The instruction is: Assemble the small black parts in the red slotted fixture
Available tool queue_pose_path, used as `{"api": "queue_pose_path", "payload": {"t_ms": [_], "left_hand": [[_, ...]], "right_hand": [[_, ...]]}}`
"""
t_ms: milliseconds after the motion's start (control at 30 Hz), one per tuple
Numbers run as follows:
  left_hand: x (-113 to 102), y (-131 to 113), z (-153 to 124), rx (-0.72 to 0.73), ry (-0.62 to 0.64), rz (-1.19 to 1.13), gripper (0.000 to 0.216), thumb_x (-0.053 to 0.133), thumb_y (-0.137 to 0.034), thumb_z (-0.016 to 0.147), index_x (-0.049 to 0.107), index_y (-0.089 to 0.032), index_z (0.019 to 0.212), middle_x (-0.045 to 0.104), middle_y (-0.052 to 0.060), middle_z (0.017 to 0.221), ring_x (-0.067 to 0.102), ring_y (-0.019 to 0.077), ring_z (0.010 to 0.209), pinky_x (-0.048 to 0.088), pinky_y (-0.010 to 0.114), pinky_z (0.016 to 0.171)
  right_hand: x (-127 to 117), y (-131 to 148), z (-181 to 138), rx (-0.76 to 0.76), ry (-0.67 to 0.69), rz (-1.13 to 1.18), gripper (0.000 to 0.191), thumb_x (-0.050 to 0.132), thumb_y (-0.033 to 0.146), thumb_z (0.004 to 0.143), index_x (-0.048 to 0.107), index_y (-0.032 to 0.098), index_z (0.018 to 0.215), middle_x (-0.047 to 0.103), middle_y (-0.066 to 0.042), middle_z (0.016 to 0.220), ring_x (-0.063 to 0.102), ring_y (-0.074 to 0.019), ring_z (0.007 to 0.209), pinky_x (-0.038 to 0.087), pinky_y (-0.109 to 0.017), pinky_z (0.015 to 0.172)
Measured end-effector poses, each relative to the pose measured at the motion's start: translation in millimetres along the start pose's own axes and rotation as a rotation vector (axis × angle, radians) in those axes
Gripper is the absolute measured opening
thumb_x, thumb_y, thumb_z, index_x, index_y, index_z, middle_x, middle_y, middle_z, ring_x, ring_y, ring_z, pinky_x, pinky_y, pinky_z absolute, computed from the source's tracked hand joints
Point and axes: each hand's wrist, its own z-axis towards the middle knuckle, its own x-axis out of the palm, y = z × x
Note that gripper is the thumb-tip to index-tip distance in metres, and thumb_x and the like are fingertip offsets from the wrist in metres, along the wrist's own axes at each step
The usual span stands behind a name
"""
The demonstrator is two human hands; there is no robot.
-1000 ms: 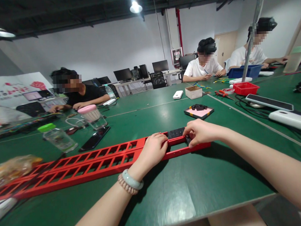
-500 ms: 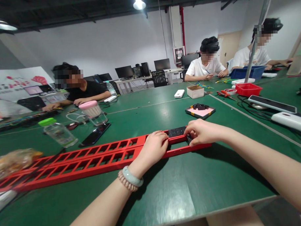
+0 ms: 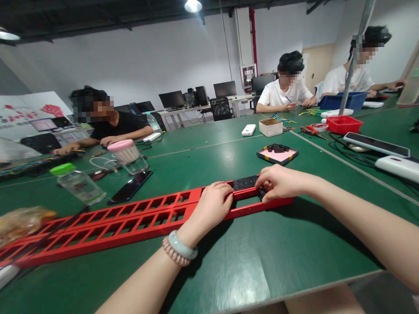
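Observation:
A long red slotted frame (image 3: 139, 228) with two rows of openings lies across the green table. My left hand (image 3: 214, 200) rests over it near its right end, with the fingers curled down onto the frame. Several black blocks (image 3: 245, 183) sit side by side in the far row, just right of that hand. At the frame's right end my right hand (image 3: 277, 182) is closed in a pinch on a small black block (image 3: 262, 192) at the near row's opening. The fingers hide part of this block.
Beyond the frame lies a pink-lined tray (image 3: 278, 153) with black pieces. A phone (image 3: 131, 187), a green-capped bottle (image 3: 80, 185) and a pink-lidded jar (image 3: 129, 156) stand left. A red bin (image 3: 344, 125) and pliers (image 3: 313, 132) are right. Several people sit across the table.
The hands and frame hold nearly the same place. The small black block under my right fingers looks slightly turned. The whole view has shifted a little.

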Motion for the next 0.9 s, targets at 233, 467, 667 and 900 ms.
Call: {"api": "queue_pose_path", "payload": {"t_ms": [233, 467, 667, 900], "left_hand": [[-0.9, -0.9, 1.0, 0.003, 0.006, 0.009, 0.022, 0.043, -0.019, 0.086, 0.065, -0.017, 0.082, 0.068, 0.007, 0.091, 0.059, 0.0197, 0.093, 0.041, 0.035, 0.096], [1.0, 0.8, -0.2, 0.015, 0.004, 0.013, 0.022, 0.043, -0.019, 0.086, 0.065, -0.016, 0.082, 0.068, 0.007, 0.09, 0.06, 0.0194, 0.092, 0.041, 0.035, 0.097], [1.2, -0.4, -0.3, 0.019, 0.004, 0.017, 0.022, 0.043, -0.018, 0.086, 0.065, -0.016, 0.082, 0.068, 0.007, 0.089, 0.06, 0.0191, 0.09, 0.041, 0.035, 0.096], [1.0, 0.7, 0.5, 0.028, -0.006, 0.015, 0.022, 0.043, -0.017, 0.085, 0.065, -0.016, 0.082, 0.068, 0.007, 0.09, 0.06, 0.0195, 0.092, 0.042, 0.034, 0.095]], "right_hand": [[0.8, -0.7, 0.3, 0.018, 0.006, 0.031, 0.036, 0.069, 0.034, 0.065, 0.07, 0.014, 0.095, 0.061, -0.006, 0.079, 0.054, -0.0162, 0.068, 0.038, -0.023, 0.056], [1.6, -2.1, 0.3, 0.025, 0.001, 0.053, 0.037, 0.071, 0.034, 0.064, 0.07, 0.014, 0.095, 0.061, -0.005, 0.078, 0.055, -0.0164, 0.068, 0.038, -0.024, 0.056], [2.0, -3.3, 1.4, 0.024, 0.019, 0.074, 0.037, 0.071, 0.034, 0.064, 0.071, 0.014, 0.095, 0.063, -0.005, 0.076, 0.055, -0.0163, 0.067, 0.039, -0.023, 0.056], [2.3, -5.0, 3.2, 0.037, 0.032, 0.071, 0.04, 0.072, 0.034, 0.062, 0.071, 0.015, 0.097, 0.063, -0.005, 0.076, 0.056, -0.0169, 0.069, 0.04, -0.023, 0.058]]}}
